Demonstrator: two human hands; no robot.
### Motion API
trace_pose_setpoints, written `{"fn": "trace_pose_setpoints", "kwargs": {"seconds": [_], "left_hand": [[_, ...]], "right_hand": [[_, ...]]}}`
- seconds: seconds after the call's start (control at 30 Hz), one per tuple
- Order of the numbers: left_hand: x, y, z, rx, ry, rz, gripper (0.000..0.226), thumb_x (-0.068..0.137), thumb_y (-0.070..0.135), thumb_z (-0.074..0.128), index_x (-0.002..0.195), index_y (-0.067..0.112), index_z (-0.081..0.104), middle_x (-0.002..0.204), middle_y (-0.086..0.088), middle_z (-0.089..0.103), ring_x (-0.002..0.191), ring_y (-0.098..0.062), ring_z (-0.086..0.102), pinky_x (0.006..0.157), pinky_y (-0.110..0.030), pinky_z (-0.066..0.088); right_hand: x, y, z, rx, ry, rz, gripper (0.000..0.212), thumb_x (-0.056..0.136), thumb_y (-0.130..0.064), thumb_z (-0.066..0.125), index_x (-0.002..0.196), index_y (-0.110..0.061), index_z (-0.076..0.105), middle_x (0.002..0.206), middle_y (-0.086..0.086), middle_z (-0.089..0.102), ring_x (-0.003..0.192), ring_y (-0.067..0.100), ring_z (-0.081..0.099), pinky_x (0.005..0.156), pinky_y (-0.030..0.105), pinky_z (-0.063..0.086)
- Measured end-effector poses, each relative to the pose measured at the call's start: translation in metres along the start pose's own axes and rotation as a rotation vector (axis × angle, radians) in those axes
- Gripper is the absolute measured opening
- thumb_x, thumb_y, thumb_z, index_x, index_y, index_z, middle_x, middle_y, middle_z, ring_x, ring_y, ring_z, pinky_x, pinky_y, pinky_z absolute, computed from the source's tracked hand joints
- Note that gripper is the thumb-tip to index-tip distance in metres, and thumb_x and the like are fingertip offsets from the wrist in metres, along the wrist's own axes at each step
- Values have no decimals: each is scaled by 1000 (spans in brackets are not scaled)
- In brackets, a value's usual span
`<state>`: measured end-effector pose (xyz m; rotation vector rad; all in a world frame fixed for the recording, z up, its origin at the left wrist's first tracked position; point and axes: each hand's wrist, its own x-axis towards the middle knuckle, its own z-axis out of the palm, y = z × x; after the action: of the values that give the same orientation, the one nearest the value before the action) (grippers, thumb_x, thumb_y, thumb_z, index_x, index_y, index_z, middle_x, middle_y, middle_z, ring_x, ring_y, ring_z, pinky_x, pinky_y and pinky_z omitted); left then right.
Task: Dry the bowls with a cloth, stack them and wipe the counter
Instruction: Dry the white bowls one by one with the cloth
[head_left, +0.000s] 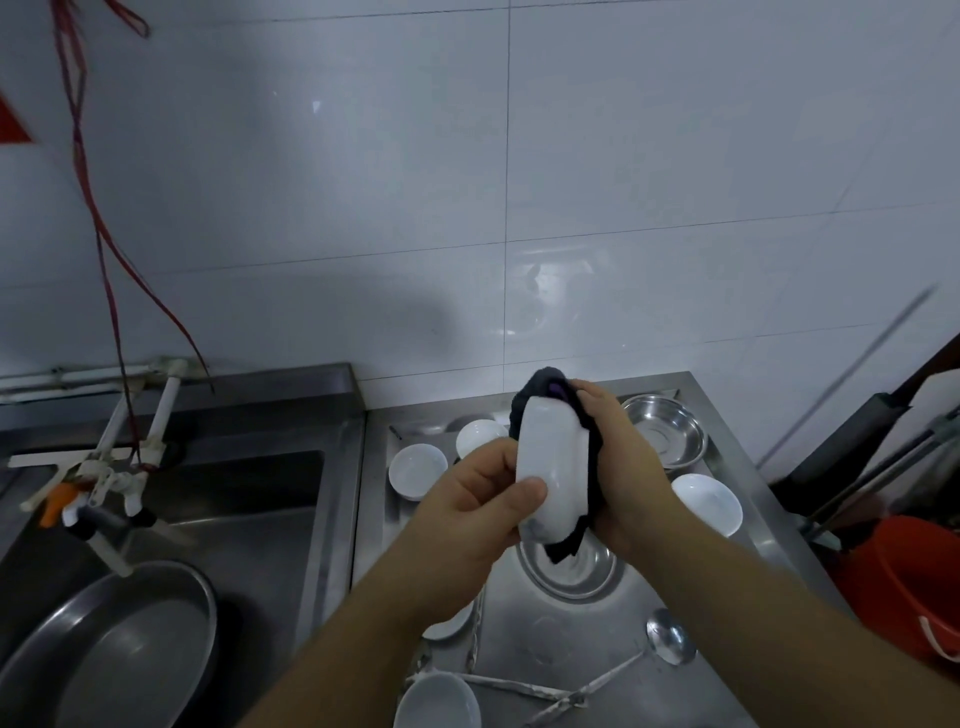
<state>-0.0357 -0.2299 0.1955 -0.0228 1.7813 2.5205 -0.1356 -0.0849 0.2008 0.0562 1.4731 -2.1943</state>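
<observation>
A white bowl (553, 470) is held on edge above the steel counter (623, 613), gripped by the left hand (475, 512) at its 8 o'clock. A dark cloth (540, 395) is pressed against its inside by the right hand (621, 460), fingers curled round it.

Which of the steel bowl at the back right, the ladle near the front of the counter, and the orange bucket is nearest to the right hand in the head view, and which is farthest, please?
From the right hand:
1. Steel bowl, just behind it at the back right.
2. Ladle, on the counter toward the front.
3. Orange bucket, beyond the counter's right edge.
</observation>
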Motion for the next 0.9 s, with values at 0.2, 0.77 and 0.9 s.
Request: {"fn": "trace_pose_setpoints", "kwargs": {"seconds": [0.2,0.77,0.9], "left_hand": [[7,6,8,16,20,8,35,89,31,72,123,22,74,125,-11,74,118,-30,70,98,-41,59],[4,-1,8,273,-10,85,25,98,17,64,122,21,68,118,-6,78,114,-23,73,96,-31,58],[11,13,0,-61,109,-68,41,92,18,67,133,12,65,123,-17,76,115,-36,73,91,-43,63]], "right_hand": [[-8,7,-1,241,-28,172,40,78,-52,73,86,-14,83,85,11,75,72,27,75,61,38,61],[-12,-2,9,267,172,223,32,94,-38,67,72,-15,72,69,5,65,56,24,66,53,30,56],[-10,-6,9,155,199,162,22,91,-36,71,85,-15,76,79,8,67,64,27,65,59,36,52]]}}
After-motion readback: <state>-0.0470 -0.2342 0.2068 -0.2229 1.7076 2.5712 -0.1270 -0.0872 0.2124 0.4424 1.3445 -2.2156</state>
